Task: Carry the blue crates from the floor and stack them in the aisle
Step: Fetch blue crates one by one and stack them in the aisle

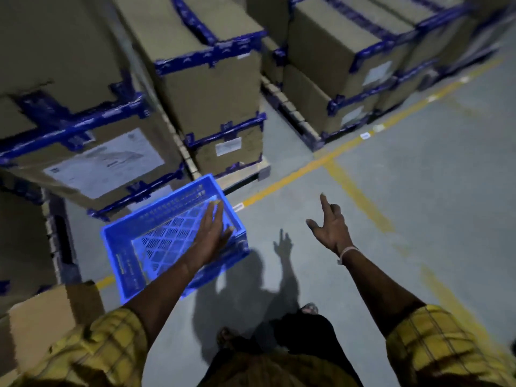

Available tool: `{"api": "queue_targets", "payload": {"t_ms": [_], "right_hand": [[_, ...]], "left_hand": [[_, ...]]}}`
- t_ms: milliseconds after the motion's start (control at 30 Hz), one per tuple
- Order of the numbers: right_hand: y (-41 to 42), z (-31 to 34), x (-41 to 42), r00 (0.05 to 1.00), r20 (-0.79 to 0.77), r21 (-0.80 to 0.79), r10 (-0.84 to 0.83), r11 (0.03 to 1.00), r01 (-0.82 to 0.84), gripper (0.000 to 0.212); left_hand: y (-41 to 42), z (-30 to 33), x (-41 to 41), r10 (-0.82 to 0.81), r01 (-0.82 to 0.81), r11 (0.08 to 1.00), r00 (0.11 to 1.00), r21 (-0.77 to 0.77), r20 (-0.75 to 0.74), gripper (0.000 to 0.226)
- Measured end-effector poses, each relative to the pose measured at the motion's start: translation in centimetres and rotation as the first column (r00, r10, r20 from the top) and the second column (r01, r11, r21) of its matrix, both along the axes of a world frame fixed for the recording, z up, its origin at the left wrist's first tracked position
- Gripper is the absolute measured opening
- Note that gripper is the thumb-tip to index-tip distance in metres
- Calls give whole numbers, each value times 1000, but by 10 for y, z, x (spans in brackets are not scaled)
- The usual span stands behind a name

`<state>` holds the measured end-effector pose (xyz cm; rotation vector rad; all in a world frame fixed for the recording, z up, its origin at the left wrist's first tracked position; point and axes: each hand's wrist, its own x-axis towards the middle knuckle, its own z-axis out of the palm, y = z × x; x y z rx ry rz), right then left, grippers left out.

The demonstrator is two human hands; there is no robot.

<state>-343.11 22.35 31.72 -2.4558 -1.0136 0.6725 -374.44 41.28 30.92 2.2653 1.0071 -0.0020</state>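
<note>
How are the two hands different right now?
The left hand is flat, fingers together, over the blue crate; the right hand is out over the bare floor, touching nothing. The right hand has one finger pointing and its thumb spread; the left does not. The right wrist wears a pale band; the left shows none. Both reach forward from yellow checked sleeves.

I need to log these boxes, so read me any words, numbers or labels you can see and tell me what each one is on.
No text is readable here.
Paper labels on the cardboard boxes: blurred.
Blue tape print: smeared.
Blue crate wall markings: too small and blurred.
Floor tags along the yellow line: illegible.
</note>
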Motion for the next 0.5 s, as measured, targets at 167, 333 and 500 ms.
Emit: {"api": "queue_targets", "payload": {"t_ms": [167,333,500], "right_hand": [[-75,25,70,971,-57,104,-232,966,237,89],[-146,51,146,889,-131,217,-439,862,457,87],[-206,87,214,783,-200,314,-590,718,621,85]], "left_hand": [[-35,37,118,-49,68,990,987,-121,152,78],[-65,60,245,-144,188,969,957,-159,250,78],[-107,93,357,-239,331,914,907,-235,347,76]]}}
